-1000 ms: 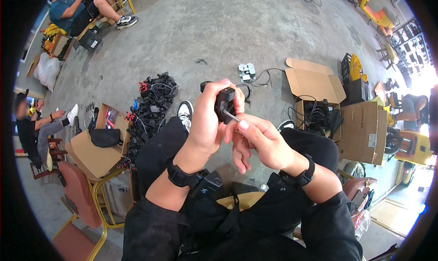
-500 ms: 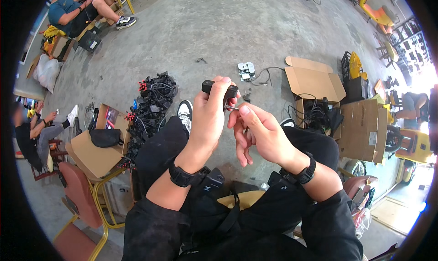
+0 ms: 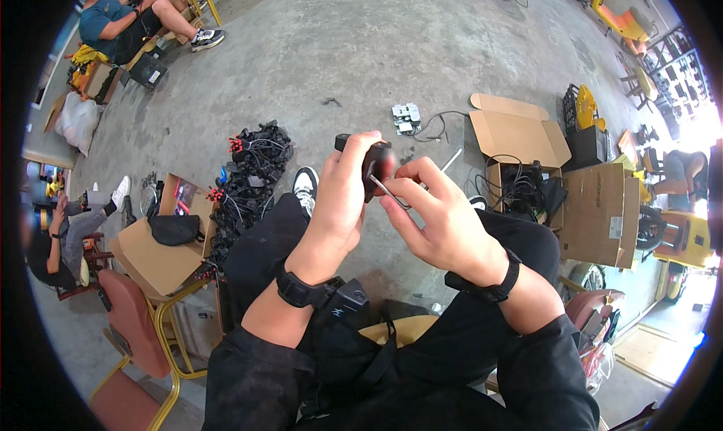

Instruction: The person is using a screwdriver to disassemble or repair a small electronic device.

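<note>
Both hands are raised in front of me over my knees. My left hand (image 3: 337, 194) is closed round a small black part with a dark red, rounded face (image 3: 382, 162); motion smears that face. It looks like a light housing, but its exact kind is unclear. From the right, my right hand (image 3: 444, 224) pinches a thin bent metal rod, which looks like a hex key (image 3: 454, 159). One end points at the black part, close to or touching it, while the other sticks out beyond the fingers. The fingers cover the rod's middle.
Black cabled parts (image 3: 252, 160) are heaped on the floor at left, beside an open carton (image 3: 162, 254). A silvery metal piece (image 3: 407, 119) lies ahead. Cartons (image 3: 599, 212) and cables stand right, a brown chair (image 3: 132, 322) near left. Other people (image 3: 113, 24) sit along the left.
The black part has turned in my left hand, bringing its red face toward the right. My right hand has shifted its hold, and the rod's far end now shows past the fingers.
</note>
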